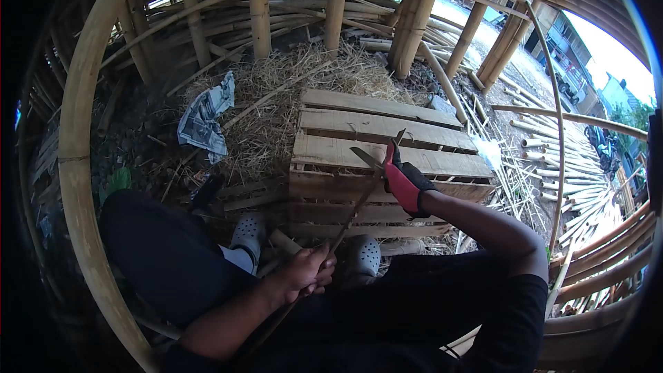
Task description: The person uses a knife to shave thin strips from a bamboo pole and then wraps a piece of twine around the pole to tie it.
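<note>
My bare left hand (309, 271) is wrapped round a thin dark bamboo strip (350, 220), low in front of my body. The strip slants up and right to my right hand (406, 181), which wears a pink and black glove. A knife blade (366, 158) sticks out to the left from the gloved hand, over the strip's upper end. The glove is closed round the knife, whose handle is mostly hidden. Both hands are in front of a slatted wooden crate (387, 124), the right one over its near edge.
A curved bamboo pole (74, 159) rises at the left. Crumpled newspaper (205, 119) lies on straw (266, 97) beyond my knee. Bamboo posts (259, 10) stand behind the crate. Cut bamboo poles (552, 159) lie in rows at the right. My grey clogs (248, 235) are below.
</note>
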`<action>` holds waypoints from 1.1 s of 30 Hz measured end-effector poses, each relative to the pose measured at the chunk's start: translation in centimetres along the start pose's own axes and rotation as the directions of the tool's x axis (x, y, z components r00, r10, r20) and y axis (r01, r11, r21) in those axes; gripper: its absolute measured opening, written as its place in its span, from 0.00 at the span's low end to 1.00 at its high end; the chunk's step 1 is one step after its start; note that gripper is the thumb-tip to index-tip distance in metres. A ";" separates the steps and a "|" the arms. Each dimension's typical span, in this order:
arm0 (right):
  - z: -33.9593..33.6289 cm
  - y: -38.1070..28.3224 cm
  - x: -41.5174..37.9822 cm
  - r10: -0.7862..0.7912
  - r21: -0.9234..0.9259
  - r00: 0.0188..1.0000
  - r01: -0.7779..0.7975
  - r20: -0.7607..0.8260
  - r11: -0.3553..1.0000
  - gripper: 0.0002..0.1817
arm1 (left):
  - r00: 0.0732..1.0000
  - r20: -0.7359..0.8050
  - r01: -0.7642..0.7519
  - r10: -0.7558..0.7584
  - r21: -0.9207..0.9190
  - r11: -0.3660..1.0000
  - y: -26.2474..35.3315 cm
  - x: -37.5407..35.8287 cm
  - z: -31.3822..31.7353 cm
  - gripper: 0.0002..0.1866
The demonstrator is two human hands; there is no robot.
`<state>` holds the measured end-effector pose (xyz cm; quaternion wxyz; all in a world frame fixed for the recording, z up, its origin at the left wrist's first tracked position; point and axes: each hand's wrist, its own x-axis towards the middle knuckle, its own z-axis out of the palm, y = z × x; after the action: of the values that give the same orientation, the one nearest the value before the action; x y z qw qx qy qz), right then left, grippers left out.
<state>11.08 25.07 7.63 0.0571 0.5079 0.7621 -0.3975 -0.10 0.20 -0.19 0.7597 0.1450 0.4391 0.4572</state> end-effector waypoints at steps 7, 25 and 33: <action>0.4 2.4 1.5 -0.685 -0.550 0.727 0.551 -0.055 0.628 0.24 | 0.999 -0.022 -0.029 0.028 -0.031 0.999 0.3 0.2 0.5 0.24; -0.1 2.8 2.6 -0.048 0.313 0.997 0.027 0.059 0.949 0.33 | 0.979 -0.135 -0.107 0.152 0.295 0.950 -0.6 0.3 1.2 0.25; -1.2 2.3 2.0 -0.038 0.546 0.925 -0.191 0.379 0.816 0.28 | 0.990 -0.070 -0.102 0.123 0.252 0.962 -0.5 0.2 0.8 0.24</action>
<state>12.35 27.73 6.21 0.0614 0.4471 0.5603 -0.6946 0.87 0.27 -0.11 0.6892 0.2441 0.5156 0.4468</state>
